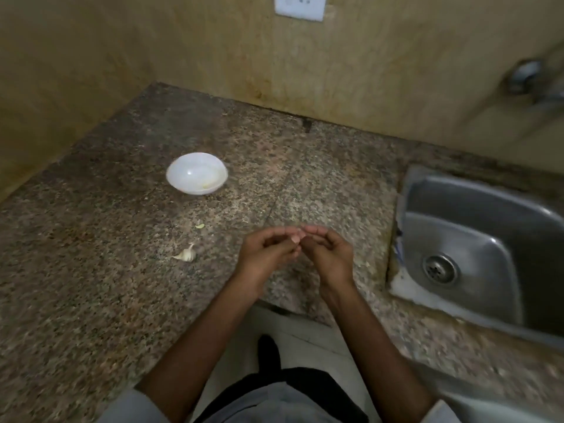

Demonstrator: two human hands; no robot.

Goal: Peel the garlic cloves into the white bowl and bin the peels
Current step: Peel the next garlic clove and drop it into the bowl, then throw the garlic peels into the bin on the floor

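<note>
Speckled brown granite counter [122, 285] fills the view, and both hands are up over its front edge, close together, fingertips meeting. The left hand [265, 254] curls in from the left, the right hand [329, 254] from the right, fingers bent and pinched around something small between them; motion blur hides it, so I cannot tell what they hold. A pale thumbnail shows right at the meeting point.

Off to the left of the hands, a whitish unpeeled garlic clove [186, 254] with a papery tail lies on the counter. Just beyond it sits a tiny yellowish-green scrap [199, 226]. Farther back stands the small round white bowl [197, 173], upright, well apart from the hands, with a faint yellowish smear or bit inside near its right wall.

On the right, a stainless steel sink [476, 239] is sunk into the counter, drain visible. A blurred metal tap [531, 80] juts from the tan wall, and a white wall socket plate [299, 7] sits at the top.
</note>
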